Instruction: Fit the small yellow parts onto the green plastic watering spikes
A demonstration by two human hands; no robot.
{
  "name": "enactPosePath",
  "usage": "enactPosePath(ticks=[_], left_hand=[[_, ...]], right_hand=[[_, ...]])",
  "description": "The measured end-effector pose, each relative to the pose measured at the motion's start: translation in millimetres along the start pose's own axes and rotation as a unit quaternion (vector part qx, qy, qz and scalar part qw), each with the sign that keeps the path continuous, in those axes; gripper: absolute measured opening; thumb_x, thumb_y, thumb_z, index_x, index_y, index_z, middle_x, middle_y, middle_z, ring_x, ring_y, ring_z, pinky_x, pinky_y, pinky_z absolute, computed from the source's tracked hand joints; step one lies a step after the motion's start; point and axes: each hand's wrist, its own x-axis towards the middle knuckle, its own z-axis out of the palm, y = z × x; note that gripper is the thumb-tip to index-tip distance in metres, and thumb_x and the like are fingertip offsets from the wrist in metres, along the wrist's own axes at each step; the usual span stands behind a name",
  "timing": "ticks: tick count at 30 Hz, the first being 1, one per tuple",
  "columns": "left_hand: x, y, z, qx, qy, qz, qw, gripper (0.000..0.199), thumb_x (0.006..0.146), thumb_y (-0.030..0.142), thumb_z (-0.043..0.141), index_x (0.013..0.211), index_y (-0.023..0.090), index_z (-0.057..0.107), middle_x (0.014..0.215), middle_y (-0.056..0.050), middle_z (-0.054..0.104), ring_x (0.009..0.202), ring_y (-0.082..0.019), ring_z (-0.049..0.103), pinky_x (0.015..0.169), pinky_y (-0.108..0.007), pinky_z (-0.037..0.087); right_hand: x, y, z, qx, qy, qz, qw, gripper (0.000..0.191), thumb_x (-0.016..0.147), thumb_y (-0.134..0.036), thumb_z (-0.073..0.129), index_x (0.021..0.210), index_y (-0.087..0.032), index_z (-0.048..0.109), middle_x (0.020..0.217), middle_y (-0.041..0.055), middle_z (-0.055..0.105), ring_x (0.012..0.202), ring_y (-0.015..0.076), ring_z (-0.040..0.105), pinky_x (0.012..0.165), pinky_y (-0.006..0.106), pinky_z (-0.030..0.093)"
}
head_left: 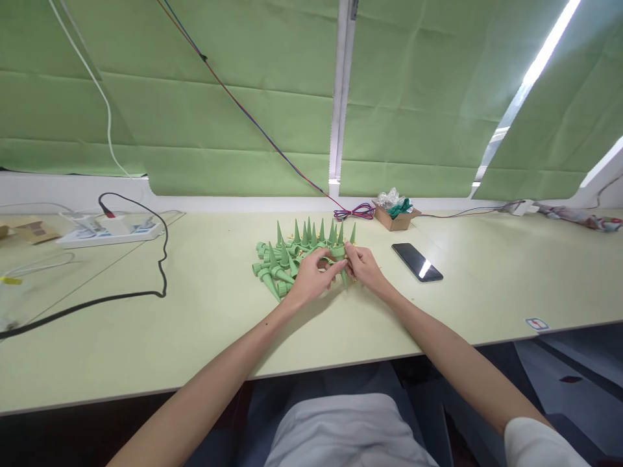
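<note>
Between my two hands is a green plastic watering spike (344, 279), its cone pointing down and its wider collar at the top. My left hand (311, 277) closes on it from the left, thumb and fingers curved at the collar. From the right, my right hand (366, 267) pinches it near the collar; the fingertips partly hide what they touch. Just beyond and to the left lies a pile of similar green spikes (272, 272). Several stand point up at the back, and others lie on their sides with small yellow bits among them.
On the table (195, 344), a black phone (417, 262) lies to the right. A small cardboard box (395, 219) with plastic and green material stands by the wall, beside coiled red-blue wire (357, 211). At left are a white power strip (109, 233) and a black cable (121, 297).
</note>
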Motion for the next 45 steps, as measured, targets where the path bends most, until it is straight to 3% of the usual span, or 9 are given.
enactPosePath(ticks=[4,8,22,37,41,45], left_hand=[[1,-4,1.9,0.020,0.018,0.022,0.999,0.037,0.077,0.042,0.071,0.100,0.017,0.056,0.080,-0.005,0.061,0.053,-0.014,0.057,0.040,-0.025,0.041],[3,-9,3.3,0.051,0.040,0.084,0.994,0.028,0.078,0.034,0.069,0.097,0.016,0.058,0.099,-0.008,0.061,0.068,-0.014,0.061,0.048,-0.024,0.049],[3,-12,3.0,0.114,0.045,0.163,0.979,0.016,0.078,0.011,0.058,0.092,0.018,0.060,0.089,-0.001,0.057,0.063,-0.009,0.057,0.052,-0.020,0.047],[3,-8,4.0,0.121,0.071,0.137,0.981,0.004,0.082,0.018,0.060,0.085,0.019,0.057,0.090,-0.001,0.060,0.065,-0.010,0.057,0.057,-0.023,0.045],[4,-8,4.0,0.099,0.079,0.099,0.987,0.012,0.080,0.018,0.059,0.090,0.019,0.053,0.095,-0.001,0.061,0.063,-0.009,0.058,0.055,-0.023,0.045],[5,-8,3.6,0.059,0.081,0.050,0.994,0.013,0.082,0.026,0.060,0.085,0.020,0.049,0.086,0.000,0.060,0.055,-0.009,0.056,0.049,-0.022,0.044]], right_hand=[[1,2,0,-0.005,-0.002,0.002,1.000,0.067,0.092,-0.069,0.035,0.046,-0.020,0.038,0.040,-0.0004,0.045,0.039,0.0101,0.042,0.042,0.025,0.033],[1,3,0,0.005,-0.008,0.009,1.000,0.066,0.093,-0.067,0.037,0.045,-0.020,0.036,0.039,-0.0012,0.043,0.038,0.0096,0.040,0.042,0.024,0.032],[-1,-5,-1,-0.035,-0.025,-0.005,0.999,0.069,0.095,-0.063,0.036,0.042,-0.019,0.040,0.038,0.0001,0.044,0.040,0.0101,0.043,0.047,0.024,0.036],[0,-2,2,-0.010,-0.009,-0.015,1.000,0.062,0.095,-0.064,0.036,0.052,-0.020,0.041,0.043,-0.0017,0.044,0.042,0.0104,0.042,0.047,0.025,0.034],[0,-3,2,-0.007,0.002,-0.013,1.000,0.058,0.094,-0.064,0.038,0.056,-0.020,0.041,0.045,-0.0024,0.044,0.042,0.0103,0.041,0.046,0.025,0.034],[-1,-4,1,0.016,0.020,-0.005,1.000,0.054,0.094,-0.064,0.040,0.061,-0.021,0.041,0.047,-0.0033,0.044,0.041,0.0099,0.039,0.043,0.025,0.032]])
